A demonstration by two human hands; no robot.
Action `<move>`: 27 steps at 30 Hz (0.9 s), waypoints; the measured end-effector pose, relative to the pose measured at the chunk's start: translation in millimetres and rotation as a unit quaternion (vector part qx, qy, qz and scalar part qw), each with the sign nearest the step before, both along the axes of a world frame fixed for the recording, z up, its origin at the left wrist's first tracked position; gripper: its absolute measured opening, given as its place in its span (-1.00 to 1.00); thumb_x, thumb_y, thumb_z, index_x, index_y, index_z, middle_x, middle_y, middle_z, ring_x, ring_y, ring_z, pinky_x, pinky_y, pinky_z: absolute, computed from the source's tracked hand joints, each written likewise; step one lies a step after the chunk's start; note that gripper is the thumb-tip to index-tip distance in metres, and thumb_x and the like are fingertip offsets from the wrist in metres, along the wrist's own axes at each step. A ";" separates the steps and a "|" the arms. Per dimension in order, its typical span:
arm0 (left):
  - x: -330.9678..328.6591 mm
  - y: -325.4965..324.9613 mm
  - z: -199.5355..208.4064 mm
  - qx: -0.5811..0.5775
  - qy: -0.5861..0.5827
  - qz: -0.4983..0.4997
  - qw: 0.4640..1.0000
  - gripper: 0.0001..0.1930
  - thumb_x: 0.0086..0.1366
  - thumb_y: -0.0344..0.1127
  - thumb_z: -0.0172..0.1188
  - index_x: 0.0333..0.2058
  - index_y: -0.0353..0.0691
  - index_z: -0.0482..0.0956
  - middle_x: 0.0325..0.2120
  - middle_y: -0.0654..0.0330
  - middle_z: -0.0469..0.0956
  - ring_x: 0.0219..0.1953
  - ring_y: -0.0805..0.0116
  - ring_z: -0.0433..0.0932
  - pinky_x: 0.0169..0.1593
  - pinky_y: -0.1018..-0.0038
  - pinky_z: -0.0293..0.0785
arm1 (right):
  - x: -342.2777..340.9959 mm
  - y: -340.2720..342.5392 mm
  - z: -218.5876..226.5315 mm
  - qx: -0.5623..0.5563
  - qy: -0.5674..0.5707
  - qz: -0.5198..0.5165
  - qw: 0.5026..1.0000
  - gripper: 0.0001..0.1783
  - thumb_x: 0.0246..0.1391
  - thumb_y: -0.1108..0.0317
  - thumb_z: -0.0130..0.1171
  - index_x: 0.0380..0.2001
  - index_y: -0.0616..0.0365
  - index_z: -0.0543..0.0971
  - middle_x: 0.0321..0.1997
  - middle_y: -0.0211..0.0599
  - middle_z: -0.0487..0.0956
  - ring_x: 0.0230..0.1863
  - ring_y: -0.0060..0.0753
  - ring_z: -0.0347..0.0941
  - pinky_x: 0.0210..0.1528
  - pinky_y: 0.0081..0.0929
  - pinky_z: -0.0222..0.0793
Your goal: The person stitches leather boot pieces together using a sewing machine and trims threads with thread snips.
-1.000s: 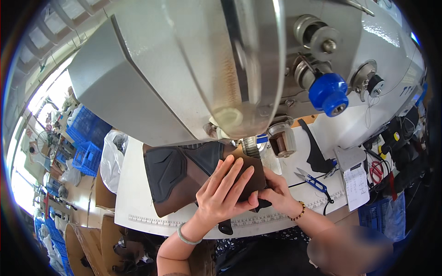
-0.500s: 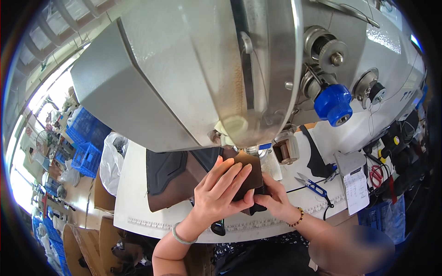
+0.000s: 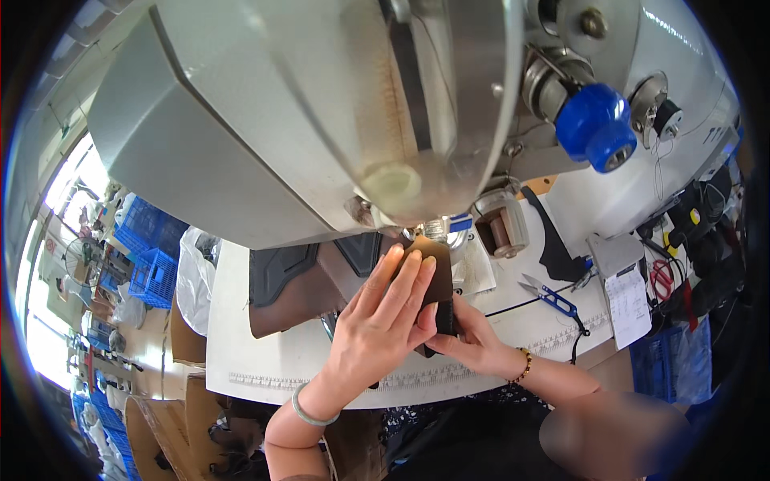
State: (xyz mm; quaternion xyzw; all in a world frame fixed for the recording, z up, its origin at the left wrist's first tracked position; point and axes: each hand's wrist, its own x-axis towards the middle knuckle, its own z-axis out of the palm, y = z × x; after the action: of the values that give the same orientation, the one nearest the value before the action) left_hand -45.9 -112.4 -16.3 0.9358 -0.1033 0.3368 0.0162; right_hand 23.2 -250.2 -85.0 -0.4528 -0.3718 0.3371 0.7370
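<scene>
One flat left hand (image 3: 373,330) presses brown material (image 3: 325,282); right hand (image 3: 477,345) seemingly pinches it; white tabletop (image 3: 228,321) beneath, crates (image 3: 152,277) leftward.

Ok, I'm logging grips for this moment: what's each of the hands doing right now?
Left hand: open, laid over the brown, leather-like panel with raised black patches.
Right hand: closed, holding that panel's right edge.

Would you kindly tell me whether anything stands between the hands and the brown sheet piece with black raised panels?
Nothing visible does: the left hand lies directly on the brown piece, and the right hand holds its right edge.
</scene>
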 end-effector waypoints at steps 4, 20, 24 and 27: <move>0.6 8.4 -3.1 0.000 0.002 -0.015 1.000 -0.54 -0.02 -0.38 0.22 -0.07 -0.27 0.47 -0.06 0.17 0.39 0.02 0.18 0.39 -0.02 0.40 0.46 | -7.1 -0.1 -4.9 0.000 0.047 0.024 0.999 -0.45 0.00 0.51 0.05 0.08 0.25 0.16 -0.20 -0.42 0.35 -0.19 -0.68 0.26 -0.18 -0.64 0.24; 5.6 36.2 5.1 -0.005 0.028 -0.078 0.997 -0.55 -0.05 -0.44 0.22 -0.09 -0.20 0.50 -0.07 0.21 0.42 0.00 0.18 0.41 -0.03 0.38 0.46 | -47.8 23.2 -29.5 0.114 0.150 0.032 0.982 -0.26 -0.10 0.66 -0.01 0.20 0.20 0.01 0.04 -0.41 0.20 -0.01 -0.58 0.13 0.08 -0.56 0.08; 10.7 44.6 9.1 -0.002 0.031 -0.109 0.994 -0.55 -0.08 -0.46 0.23 -0.11 -0.18 0.51 -0.09 0.24 0.43 -0.03 0.19 0.44 -0.04 0.39 0.47 | -61.5 36.5 -30.6 0.134 0.149 -0.019 0.980 -0.26 -0.11 0.62 0.04 0.18 0.21 0.04 0.05 -0.31 0.20 0.04 -0.42 0.13 0.12 -0.48 0.04; 11.6 44.9 11.4 -0.002 0.035 -0.123 0.992 -0.55 -0.10 -0.48 0.21 -0.12 -0.17 0.52 -0.11 0.27 0.44 -0.05 0.19 0.46 -0.06 0.38 0.48 | -68.8 46.0 -29.9 0.021 -0.136 -0.181 0.974 -0.30 -0.11 0.55 0.04 0.14 0.40 0.04 0.06 0.01 0.19 0.10 -0.08 0.11 0.16 -0.31 0.01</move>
State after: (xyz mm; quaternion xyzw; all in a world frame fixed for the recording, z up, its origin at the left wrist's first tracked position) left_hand -34.4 -67.5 -4.9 0.9272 -0.2160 0.2994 0.0634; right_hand -45.6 -204.2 -114.9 -0.5384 -0.3871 0.1252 0.7380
